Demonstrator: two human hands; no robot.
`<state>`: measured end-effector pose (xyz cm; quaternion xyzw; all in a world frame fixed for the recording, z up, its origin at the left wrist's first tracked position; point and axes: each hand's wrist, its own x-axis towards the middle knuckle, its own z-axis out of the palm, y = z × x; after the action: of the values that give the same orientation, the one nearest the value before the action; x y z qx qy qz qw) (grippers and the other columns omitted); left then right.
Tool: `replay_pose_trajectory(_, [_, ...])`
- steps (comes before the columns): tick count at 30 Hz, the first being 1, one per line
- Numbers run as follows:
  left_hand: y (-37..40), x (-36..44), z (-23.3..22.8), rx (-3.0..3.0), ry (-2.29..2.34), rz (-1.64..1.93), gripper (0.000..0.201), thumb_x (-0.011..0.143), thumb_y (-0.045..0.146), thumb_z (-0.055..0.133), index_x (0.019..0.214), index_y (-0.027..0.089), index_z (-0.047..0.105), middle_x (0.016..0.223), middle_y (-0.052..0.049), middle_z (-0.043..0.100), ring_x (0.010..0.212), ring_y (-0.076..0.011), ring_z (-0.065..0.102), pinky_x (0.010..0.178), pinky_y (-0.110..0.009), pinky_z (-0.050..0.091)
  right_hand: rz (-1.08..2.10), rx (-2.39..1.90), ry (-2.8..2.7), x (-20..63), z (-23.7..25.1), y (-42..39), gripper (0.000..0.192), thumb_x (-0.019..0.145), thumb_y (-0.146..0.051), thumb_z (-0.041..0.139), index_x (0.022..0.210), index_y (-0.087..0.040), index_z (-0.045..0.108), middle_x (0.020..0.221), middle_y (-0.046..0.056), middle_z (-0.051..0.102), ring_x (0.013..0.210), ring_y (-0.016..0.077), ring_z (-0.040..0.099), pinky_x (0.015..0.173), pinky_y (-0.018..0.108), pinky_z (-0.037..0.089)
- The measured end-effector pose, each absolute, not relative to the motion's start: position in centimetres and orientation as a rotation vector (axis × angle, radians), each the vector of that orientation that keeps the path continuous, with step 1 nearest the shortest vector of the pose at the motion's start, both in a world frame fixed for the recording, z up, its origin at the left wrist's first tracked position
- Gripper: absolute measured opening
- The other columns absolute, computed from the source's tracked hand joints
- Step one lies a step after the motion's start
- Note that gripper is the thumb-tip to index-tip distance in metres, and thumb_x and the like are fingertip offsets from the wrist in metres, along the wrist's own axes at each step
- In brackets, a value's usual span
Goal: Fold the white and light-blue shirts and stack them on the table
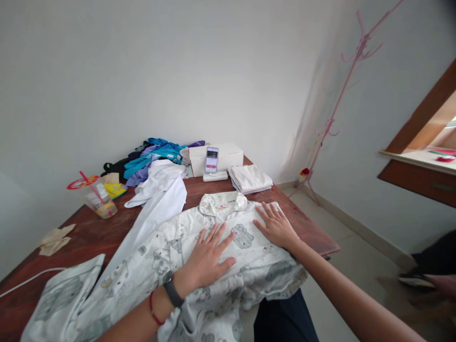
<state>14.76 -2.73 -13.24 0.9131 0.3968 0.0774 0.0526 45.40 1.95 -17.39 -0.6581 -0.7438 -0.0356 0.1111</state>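
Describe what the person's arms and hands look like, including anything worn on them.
Both forearms are bare, with no sleeves in view. The left hand has a dark band, like a fitness tracker, around the wrist, and a thin red string bracelet just behind it. The right hand shows no band or bracelet, and I can't make out any rings.

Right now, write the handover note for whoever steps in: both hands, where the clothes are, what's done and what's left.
Left hand: flat, palm down, fingers spread on the printed pyjama shirt.
Right hand: flat on the same shirt, below its collar; neither hand grips anything.
The shirt lies spread on the wooden table, one sleeve out to the left, hem over the near edge.
Done: one folded cream garment by the white box.
Left: this shirt is unfolded; the white garment and the blue-and-purple clothes pile lie loose behind.
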Motion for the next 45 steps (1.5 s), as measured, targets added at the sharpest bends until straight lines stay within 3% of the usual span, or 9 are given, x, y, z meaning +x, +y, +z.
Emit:
replay_pose_trajectory(7, [-2.6, 14.8, -13.3, 2.805, 1.213, 0.206, 0.066, 0.102, 0.061, 0.041, 0.161, 0.037, 0.024, 0.170, -0.007, 0.014, 0.154, -0.0384, 0.018, 0.120, -0.066, 0.020, -0.098, -1.915, -2.163, 45.3, -17.3, 1.9, 0.071, 0.101, -0.066, 0.028, 0.158, -0.025, 0.038, 0.167, 0.009, 0.029, 0.153, 0.0381, 0.023, 0.121, 0.055, 0.021])
replay_pose_trajectory(15, [-2.8, 14.9, -12.6, 2.783, 1.208, 0.162, 0.069, 0.101, 0.061, 0.041, 0.162, 0.036, 0.020, 0.171, -0.007, 0.012, 0.155, -0.0381, 0.015, 0.120, -0.067, 0.019, 0.094, -1.920, -2.107, 45.0, -16.6, 1.9, 0.073, 0.099, -0.067, 0.033, 0.159, -0.025, 0.037, 0.169, 0.007, 0.023, 0.155, 0.0373, 0.016, 0.123, 0.053, 0.011])
replay_pose_trajectory(19, [-2.8, 14.9, -12.6, 2.707, 1.208, 0.216, 0.075, 0.101, 0.059, 0.043, 0.164, 0.028, 0.017, 0.169, -0.010, 0.017, 0.155, -0.0356, 0.015, 0.122, -0.064, 0.015, 0.126, -1.897, -2.094, 44.9, -16.5, 1.8, 0.074, 0.098, -0.066, 0.035, 0.159, -0.024, 0.037, 0.168, 0.009, 0.024, 0.155, 0.0374, 0.016, 0.123, 0.053, 0.010])
replay_pose_trajectory(22, [-2.3, 14.7, -12.5, 2.457, 1.235, 0.426, 0.073, 0.103, 0.054, 0.041, 0.164, 0.020, 0.018, 0.167, -0.015, 0.025, 0.154, -0.0311, 0.024, 0.124, -0.057, 0.017, 0.130, -1.893, -2.090, 44.9, -16.4, 1.8, 0.073, 0.099, -0.066, 0.035, 0.158, -0.023, 0.037, 0.168, 0.010, 0.025, 0.155, 0.0374, 0.016, 0.123, 0.053, 0.009])
replay_pose_trajectory(26, [-1.5, 14.5, -12.3, 2.022, 1.170, 0.779, 0.056, 0.101, 0.053, 0.041, 0.144, 0.018, 0.053, 0.150, -0.016, 0.053, 0.142, -0.0283, 0.047, 0.120, -0.048, 0.034, 0.130, -1.893, -2.102, 44.9, -16.3, 1.7, 0.073, 0.099, -0.066, 0.033, 0.158, -0.024, 0.037, 0.168, 0.011, 0.026, 0.155, 0.0371, 0.016, 0.123, 0.053, 0.009])
replay_pose_trajectory(28, [-1.0, 14.4, -12.2, 1.901, 1.150, 0.911, 0.051, 0.100, 0.055, 0.044, 0.128, 0.018, 0.063, 0.137, -0.016, 0.064, 0.133, -0.0279, 0.056, 0.116, -0.046, 0.039, 0.127, -1.897, -2.102, 44.9, -16.2, 1.7, 0.073, 0.099, -0.066, 0.033, 0.158, -0.024, 0.038, 0.168, 0.011, 0.026, 0.154, 0.0368, 0.017, 0.123, 0.052, 0.010])
replay_pose_trajectory(33, [-0.2, 13.9, -12.8, 1.728, 1.185, 1.129, 0.049, 0.094, 0.061, 0.052, 0.108, 0.017, 0.066, 0.107, -0.015, 0.075, 0.110, -0.0272, 0.069, 0.102, -0.041, 0.049, 0.102, -1.907, -2.107, 44.9, -16.2, 1.8, 0.070, 0.100, -0.064, 0.034, 0.157, -0.025, 0.040, 0.167, 0.011, 0.028, 0.154, 0.0369, 0.019, 0.122, 0.052, 0.013])
replay_pose_trajectory(40, [-0.3, 13.6, -12.8, 1.654, 1.172, 1.194, 0.048, 0.092, 0.061, 0.053, 0.100, 0.015, 0.067, 0.092, -0.012, 0.075, 0.079, -0.0210, 0.070, 0.078, -0.033, 0.055, 0.070, -1.942, -2.146, 45.0, -16.4, 1.9, 0.069, 0.100, -0.064, 0.031, 0.157, -0.026, 0.039, 0.167, 0.010, 0.027, 0.153, 0.0368, 0.019, 0.122, 0.051, 0.014])
replay_pose_trajectory(45, [-0.6, 13.9, -12.9, 1.640, 1.125, 1.176, 0.047, 0.088, 0.061, 0.057, 0.095, 0.016, 0.068, 0.086, -0.010, 0.073, 0.073, -0.0192, 0.067, 0.070, -0.030, 0.052, 0.031, -1.986, -2.180, 45.1, -16.5, 2.0, 0.069, 0.101, -0.064, 0.030, 0.159, -0.026, 0.036, 0.168, 0.009, 0.025, 0.153, 0.0350, 0.019, 0.121, 0.051, 0.015])
